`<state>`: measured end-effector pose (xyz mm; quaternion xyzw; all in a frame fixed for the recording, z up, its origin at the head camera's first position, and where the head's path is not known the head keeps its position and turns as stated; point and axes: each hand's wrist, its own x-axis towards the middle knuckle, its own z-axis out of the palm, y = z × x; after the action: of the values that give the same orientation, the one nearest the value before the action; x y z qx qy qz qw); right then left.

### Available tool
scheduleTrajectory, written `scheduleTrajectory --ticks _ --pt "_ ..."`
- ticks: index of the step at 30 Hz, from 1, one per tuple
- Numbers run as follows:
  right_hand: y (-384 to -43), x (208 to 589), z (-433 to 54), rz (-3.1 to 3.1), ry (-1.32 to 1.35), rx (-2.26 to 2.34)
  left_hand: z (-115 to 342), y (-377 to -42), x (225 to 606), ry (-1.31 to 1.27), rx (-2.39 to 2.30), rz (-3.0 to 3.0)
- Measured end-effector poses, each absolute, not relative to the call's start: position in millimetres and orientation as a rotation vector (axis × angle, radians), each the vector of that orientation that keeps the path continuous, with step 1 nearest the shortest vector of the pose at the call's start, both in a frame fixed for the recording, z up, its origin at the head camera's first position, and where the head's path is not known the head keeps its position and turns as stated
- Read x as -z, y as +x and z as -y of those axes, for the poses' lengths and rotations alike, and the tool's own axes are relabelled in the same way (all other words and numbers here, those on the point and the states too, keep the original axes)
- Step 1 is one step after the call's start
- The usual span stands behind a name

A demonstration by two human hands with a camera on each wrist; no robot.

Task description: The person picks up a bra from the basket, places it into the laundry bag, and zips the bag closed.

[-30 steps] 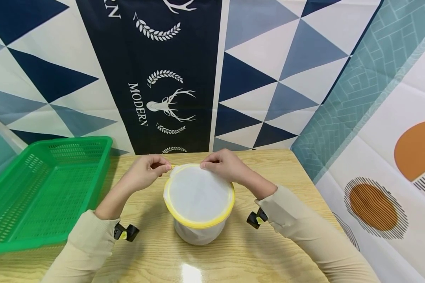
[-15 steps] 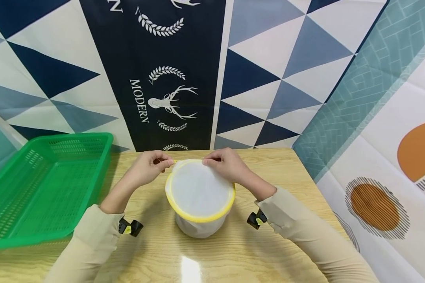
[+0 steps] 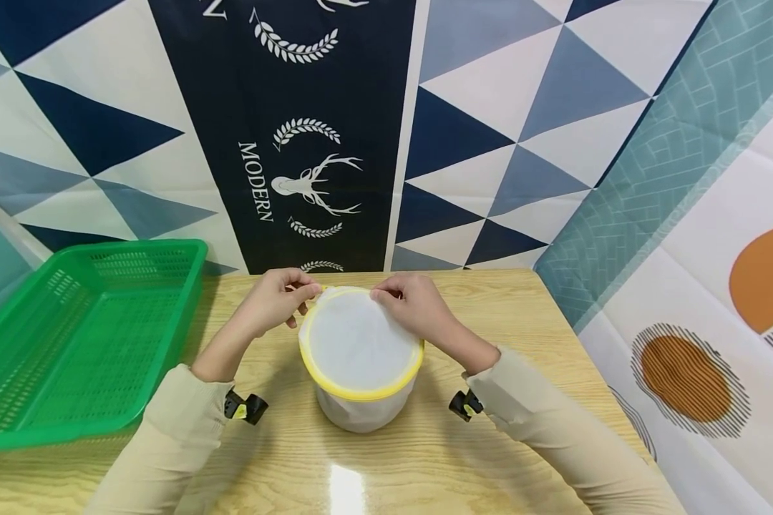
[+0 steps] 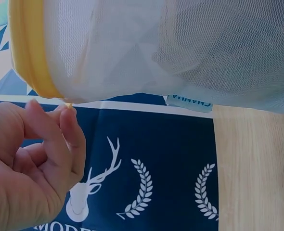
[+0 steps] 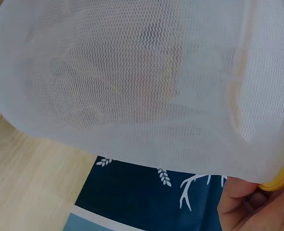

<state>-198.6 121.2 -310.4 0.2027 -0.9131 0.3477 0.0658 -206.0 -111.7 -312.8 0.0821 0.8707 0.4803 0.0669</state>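
Note:
A white mesh laundry bag (image 3: 361,343), drum-shaped with a yellow zippered rim, stands upright on the table, its round top facing up. At the far left of that rim, my left hand (image 3: 277,300) pinches a small yellow tab, probably the zipper pull. In the left wrist view, the left hand's (image 4: 41,149) fingertips meet just below the yellow band (image 4: 29,48). My right hand (image 3: 419,304) grips the rim's far right edge, thumb on top. The right wrist view shows the right hand (image 5: 257,204) at the lower right, against the mesh side (image 5: 132,72). Contents cannot be made out clearly.
A green plastic basket (image 3: 196,307) with perforated walls stands on the left of the wooden table (image 3: 502,307). A patterned cloth (image 3: 322,143) hangs behind the table's back edge, and another printed cloth (image 3: 683,286) covers the right side.
My left hand has shifted slightly right along the far rim, still pinching the yellow tab. My right hand keeps its hold, nearly in place. The head view has shifted a little.

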Motion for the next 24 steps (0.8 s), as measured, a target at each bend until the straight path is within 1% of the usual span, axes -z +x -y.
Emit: scheduleTrajectory --ticks 12,24 --pt "-194.4 310.9 -122.1 2.758 0.633 -0.943 109.2 -207.1 308.5 0.218 -1.458 -2.6" --pt "-188.8 318.0 -119.3 2.626 0.61 -1.026 108.0 -209.1 303.9 0.198 -1.418 -2.629"
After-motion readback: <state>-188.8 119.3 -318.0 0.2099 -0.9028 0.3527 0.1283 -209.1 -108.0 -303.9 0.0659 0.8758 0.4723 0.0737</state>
